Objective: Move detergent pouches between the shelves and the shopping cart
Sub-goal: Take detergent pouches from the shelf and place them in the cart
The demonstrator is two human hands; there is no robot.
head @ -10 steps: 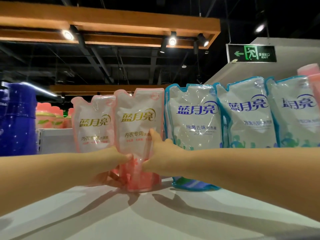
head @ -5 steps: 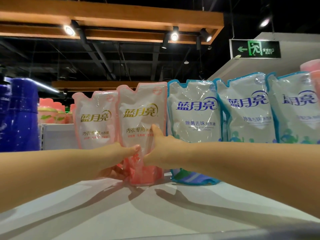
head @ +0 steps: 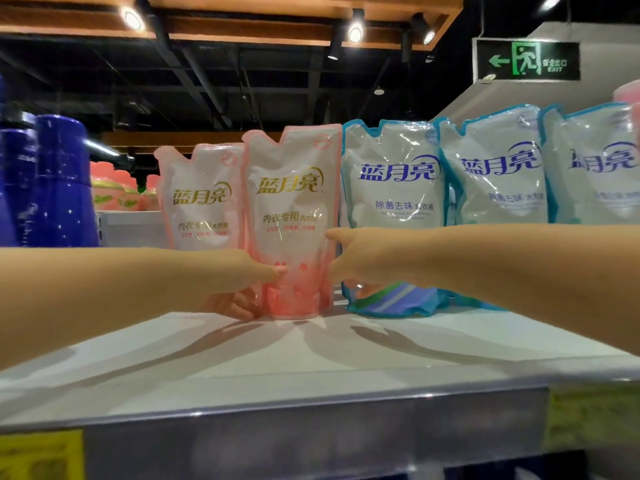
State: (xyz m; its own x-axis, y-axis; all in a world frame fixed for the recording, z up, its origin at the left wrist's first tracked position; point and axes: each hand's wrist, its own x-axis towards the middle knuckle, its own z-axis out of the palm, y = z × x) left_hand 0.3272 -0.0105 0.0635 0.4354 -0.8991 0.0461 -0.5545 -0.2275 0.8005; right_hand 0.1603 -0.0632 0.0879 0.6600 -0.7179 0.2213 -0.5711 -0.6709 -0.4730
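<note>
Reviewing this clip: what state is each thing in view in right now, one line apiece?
front pink pouch: upright on the shelf, held low by both hands.
left hand: grips the pouch's left edge.
right hand: grips its right edge.
rear pink pouch: upright, unheld.
blue pouches: upright in a row.
exit sign: lit.
spotlights: on.

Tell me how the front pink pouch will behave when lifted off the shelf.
The front pink pouch will probably flex, not stay stiff: its film is creased. It bulges at the base, so it is likely heavy for its size and may sag. The glossy film may be slippery; the left hand and right hand gripping both sides should help.
</note>
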